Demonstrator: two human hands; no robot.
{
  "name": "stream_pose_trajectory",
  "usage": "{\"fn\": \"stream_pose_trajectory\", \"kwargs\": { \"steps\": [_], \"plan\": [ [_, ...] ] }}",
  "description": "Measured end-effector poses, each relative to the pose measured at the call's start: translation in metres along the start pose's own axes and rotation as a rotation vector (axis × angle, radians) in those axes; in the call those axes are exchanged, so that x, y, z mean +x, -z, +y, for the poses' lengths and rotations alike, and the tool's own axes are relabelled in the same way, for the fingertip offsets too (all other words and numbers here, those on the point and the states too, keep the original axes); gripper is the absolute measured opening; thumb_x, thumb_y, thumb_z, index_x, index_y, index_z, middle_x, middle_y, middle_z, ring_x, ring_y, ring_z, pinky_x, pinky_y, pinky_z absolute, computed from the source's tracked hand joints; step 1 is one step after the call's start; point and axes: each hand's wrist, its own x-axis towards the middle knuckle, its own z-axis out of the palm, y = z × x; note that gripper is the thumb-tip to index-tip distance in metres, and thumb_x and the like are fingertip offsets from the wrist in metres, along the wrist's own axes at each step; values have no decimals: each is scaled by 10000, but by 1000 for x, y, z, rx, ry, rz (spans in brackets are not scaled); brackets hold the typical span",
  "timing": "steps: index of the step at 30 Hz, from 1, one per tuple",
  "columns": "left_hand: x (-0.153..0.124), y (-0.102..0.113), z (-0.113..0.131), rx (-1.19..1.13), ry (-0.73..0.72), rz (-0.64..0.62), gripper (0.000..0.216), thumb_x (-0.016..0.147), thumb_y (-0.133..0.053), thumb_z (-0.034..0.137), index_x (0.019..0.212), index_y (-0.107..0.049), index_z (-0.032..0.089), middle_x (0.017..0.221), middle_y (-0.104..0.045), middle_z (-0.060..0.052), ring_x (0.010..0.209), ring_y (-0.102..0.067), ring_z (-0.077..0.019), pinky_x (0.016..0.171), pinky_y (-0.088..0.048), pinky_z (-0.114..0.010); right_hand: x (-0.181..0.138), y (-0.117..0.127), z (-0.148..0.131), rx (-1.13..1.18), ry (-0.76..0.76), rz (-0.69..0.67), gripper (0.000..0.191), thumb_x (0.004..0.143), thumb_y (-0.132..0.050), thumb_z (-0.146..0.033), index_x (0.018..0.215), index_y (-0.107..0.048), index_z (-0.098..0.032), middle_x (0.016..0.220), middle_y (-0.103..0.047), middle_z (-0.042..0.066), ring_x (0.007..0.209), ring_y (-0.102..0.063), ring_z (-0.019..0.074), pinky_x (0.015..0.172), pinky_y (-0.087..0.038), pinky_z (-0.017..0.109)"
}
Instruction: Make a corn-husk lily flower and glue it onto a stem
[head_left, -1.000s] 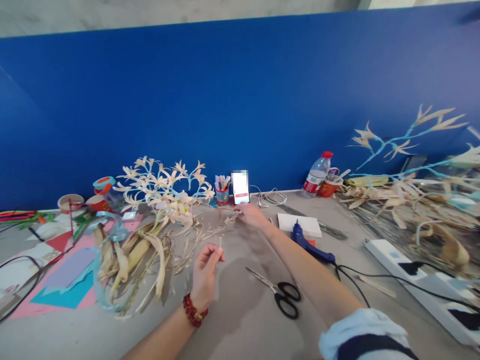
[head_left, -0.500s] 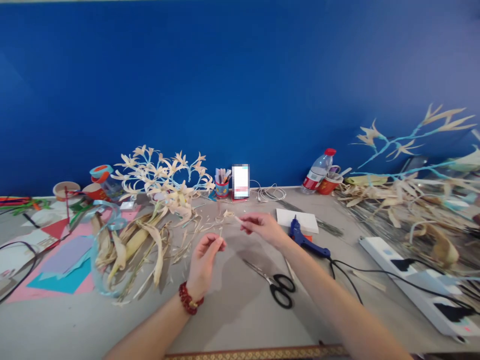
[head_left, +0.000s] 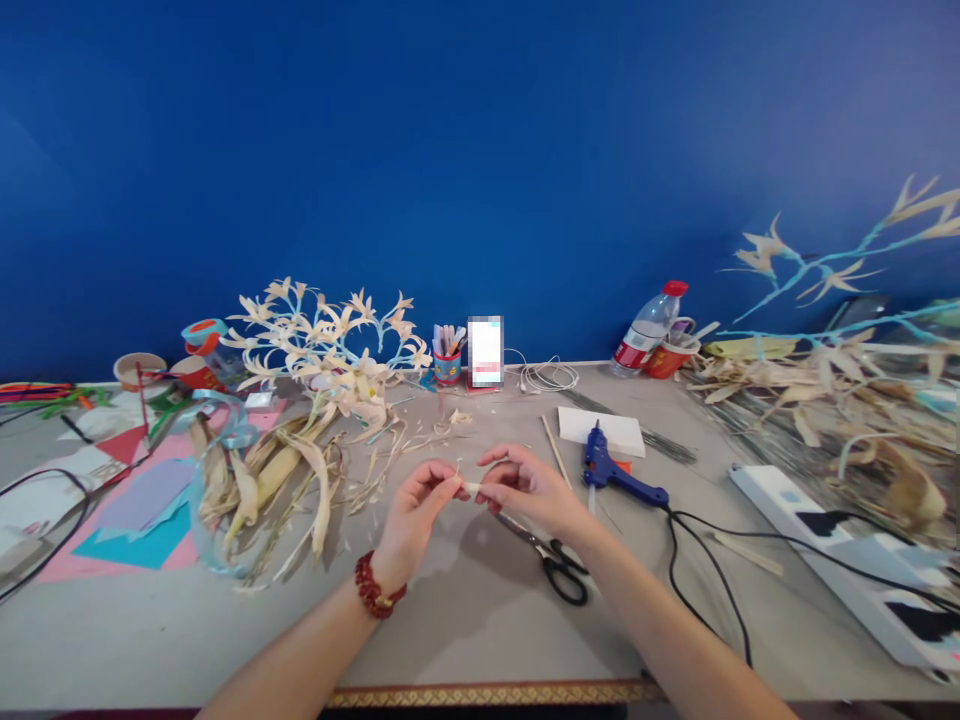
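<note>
Pinching from both sides, the left hand (head_left: 416,510) and right hand (head_left: 525,490) meet at centre, fingertips closed on one small husk strip (head_left: 471,487) (raised clear, likely for control). Within reach lie the scissors (head_left: 551,565) at 5 o'clock, glue gun (head_left: 619,480) at 3, corn husks (head_left: 277,480) at 9.

The husk piece (head_left: 471,487) was small, pale cream and narrow, held roughly level near the scene's centre, pinched between the left hand (head_left: 412,515) and right hand (head_left: 529,490).
</note>
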Motion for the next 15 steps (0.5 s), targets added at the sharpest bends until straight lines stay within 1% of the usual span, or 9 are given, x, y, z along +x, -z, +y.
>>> {"fn": "stream_pose_trajectory", "kwargs": {
  "steps": [1,4,5,7,9,11,12,14,15],
  "plan": [
    [0,0,0,-21,4,5,129,753,-701,278,761,-633,169,781,-603,-4,716,-585,-129,751,-449,-274,0,5,-2,-36,21,58,275,773,-685,-339,976,-570,-193,780,-690,28,663,-624,142,618,-504,272],
    [0,-1,1,-95,46,0,133,738,-714,273,748,-633,168,798,-611,-5,704,-588,-118,750,-453,-269,-1,18,-7,-190,104,296,223,745,-709,-370,811,-617,-178,784,-690,46,632,-607,143,600,-498,271],
    [0,-1,1,-119,67,-4,137,732,-719,273,742,-633,168,798,-615,-5,699,-587,-115,745,-455,-266,-3,21,-8,-243,116,350,225,742,-712,-380,774,-622,-176,758,-691,46,611,-601,143,588,-492,268],
    [-1,-2,2,-160,113,-19,140,726,-728,269,731,-633,167,796,-621,-6,692,-587,-112,735,-458,-263,-6,23,-9,-345,103,387,247,756,-698,-405,704,-611,-179,647,-676,27,540,-574,137,535,-461,252],
    [-1,-3,2,-204,162,-41,138,722,-734,264,728,-638,165,792,-622,-8,681,-583,-109,722,-464,-264,-11,18,-9,-470,90,360,320,786,-667,-424,599,-566,-184,521,-615,-2,470,-519,122,486,-413,235],
    [-2,-5,2,-257,212,-67,135,716,-742,255,722,-643,162,791,-622,-11,670,-573,-106,714,-470,-267,-14,9,-9,-565,160,294,351,806,-647,-412,558,-542,-187,504,-580,-10,490,-511,124,508,-412,236],
    [-2,-5,1,-285,234,-79,134,712,-745,249,717,-644,160,789,-621,-13,665,-568,-104,710,-473,-269,-14,5,-9,-577,227,243,310,814,-640,-393,593,-571,-187,566,-606,1,541,-537,134,552,-437,246],
    [-2,-6,0,-327,277,-95,132,709,-747,237,704,-642,157,769,-615,-17,659,-560,-107,700,-474,-270,-14,-4,-11,-532,363,132,167,832,-625,-344,762,-652,-195,766,-664,39,687,-593,163,678,-480,281],
    [-2,-6,-1,-336,295,-98,128,711,-744,235,703,-641,159,753,-612,-17,658,-559,-111,697,-473,-272,-13,-7,-12,-495,409,85,131,844,-613,-322,848,-671,-204,846,-672,54,748,-608,173,729,-488,300]
  ]
}}
